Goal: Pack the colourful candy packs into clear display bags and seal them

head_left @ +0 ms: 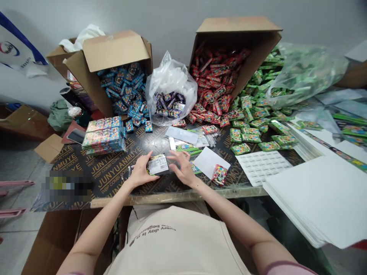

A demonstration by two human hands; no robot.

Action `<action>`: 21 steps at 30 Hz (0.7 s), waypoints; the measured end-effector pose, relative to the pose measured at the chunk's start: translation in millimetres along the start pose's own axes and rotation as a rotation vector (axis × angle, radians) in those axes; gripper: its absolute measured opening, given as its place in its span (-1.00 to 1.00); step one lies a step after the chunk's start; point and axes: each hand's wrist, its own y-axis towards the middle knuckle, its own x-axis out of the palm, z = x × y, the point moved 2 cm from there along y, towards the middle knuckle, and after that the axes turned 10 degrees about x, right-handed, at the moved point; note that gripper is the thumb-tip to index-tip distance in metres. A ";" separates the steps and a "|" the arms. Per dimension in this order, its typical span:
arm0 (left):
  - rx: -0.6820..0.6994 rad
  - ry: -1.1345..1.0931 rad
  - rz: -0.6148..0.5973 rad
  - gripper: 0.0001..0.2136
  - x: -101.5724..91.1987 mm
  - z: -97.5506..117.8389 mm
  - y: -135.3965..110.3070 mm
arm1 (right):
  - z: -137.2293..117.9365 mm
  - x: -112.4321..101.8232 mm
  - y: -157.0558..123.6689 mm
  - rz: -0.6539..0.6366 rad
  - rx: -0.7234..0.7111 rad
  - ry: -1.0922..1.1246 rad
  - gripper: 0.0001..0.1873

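while left hand (140, 172) grips a labelled packet (157, 165) (print unreadable), right hand (182, 168) seems spread, touching it.

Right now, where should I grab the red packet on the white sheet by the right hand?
Probably pinch the red packet across its two long edges, coming from above and from the near side. It lies flat and alone on the white sheet, so only its edges offer a grip; the right hand is closest.
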 end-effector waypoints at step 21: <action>-0.062 0.072 -0.156 -0.13 43.4 -33.0 -4.5 | 100.3 8.1 269.6 0.026 0.435 -0.817 -0.15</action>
